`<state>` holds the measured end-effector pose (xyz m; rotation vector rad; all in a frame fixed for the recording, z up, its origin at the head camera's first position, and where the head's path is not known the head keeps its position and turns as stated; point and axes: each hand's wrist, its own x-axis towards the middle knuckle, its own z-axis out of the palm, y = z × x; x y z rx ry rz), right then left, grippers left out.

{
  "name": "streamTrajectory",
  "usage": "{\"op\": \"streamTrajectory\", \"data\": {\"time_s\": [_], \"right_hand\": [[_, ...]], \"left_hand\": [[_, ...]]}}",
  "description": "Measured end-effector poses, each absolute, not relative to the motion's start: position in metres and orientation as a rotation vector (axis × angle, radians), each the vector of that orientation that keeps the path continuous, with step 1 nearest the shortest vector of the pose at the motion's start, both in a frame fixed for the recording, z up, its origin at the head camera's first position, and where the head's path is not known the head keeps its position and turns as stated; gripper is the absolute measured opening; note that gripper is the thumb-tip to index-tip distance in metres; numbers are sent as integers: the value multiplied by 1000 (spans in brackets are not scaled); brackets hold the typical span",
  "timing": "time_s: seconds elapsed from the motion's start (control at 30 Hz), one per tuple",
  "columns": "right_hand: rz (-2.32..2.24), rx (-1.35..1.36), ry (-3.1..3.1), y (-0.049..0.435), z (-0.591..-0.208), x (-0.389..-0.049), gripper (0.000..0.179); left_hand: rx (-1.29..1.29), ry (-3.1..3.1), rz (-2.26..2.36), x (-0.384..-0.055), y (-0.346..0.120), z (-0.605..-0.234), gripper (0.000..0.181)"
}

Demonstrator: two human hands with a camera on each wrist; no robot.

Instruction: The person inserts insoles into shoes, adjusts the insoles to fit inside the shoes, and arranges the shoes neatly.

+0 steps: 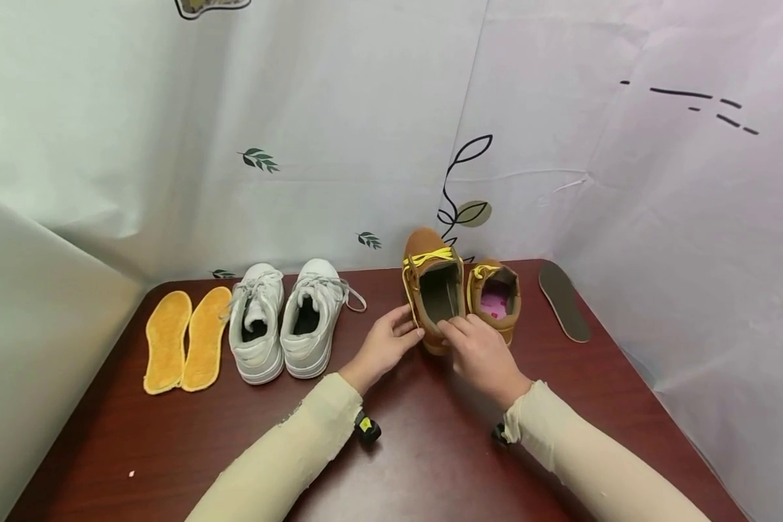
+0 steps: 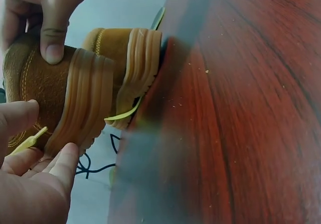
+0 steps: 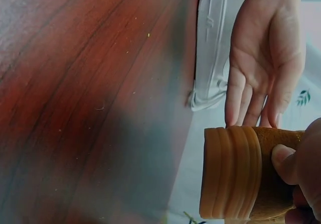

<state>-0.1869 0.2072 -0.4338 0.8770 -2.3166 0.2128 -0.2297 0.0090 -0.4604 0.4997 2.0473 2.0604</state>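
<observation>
Toe up against the back wall, a brown shoe [image 1: 424, 243] with yellow laces is tilted, its opening towards me. My right hand [image 1: 486, 355] pinches the heel collar, thumb [image 3: 285, 159] pressed on the outside and fingers bent over the rim. At the left side of the heel, my left hand [image 1: 385, 344] holds the shoe by its upper and ridged sole [image 2: 88, 101], a yellow lace tip [image 2: 30, 141] beside its fingers. The shoe's inside looks dark grey-green. Just right of it stands the second brown shoe [image 1: 512, 330], with a pink patterned insole [image 1: 496, 303] inside.
A dark insole [image 1: 563, 301] lies at the table's right edge. To the left stand two white sneakers [image 1: 257, 355] [image 1: 308, 348] with laces. Beyond them lie two yellow fuzzy insoles [image 1: 168, 337] [image 1: 205, 337]. White fabric [image 1: 365, 109] hangs behind the dark red table [image 1: 424, 464].
</observation>
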Motion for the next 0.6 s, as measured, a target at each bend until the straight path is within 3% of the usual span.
{"op": "streamTrajectory", "data": {"time_s": [0.4,0.6], "right_hand": [[210,759,-2474,210,-449,-198,29],[162,655,-2624,212,-452,-203,32]], "left_hand": [[457,2148,1930,-241,19,-482,52],[439,2139,1789,-241,22,-488,58]]}}
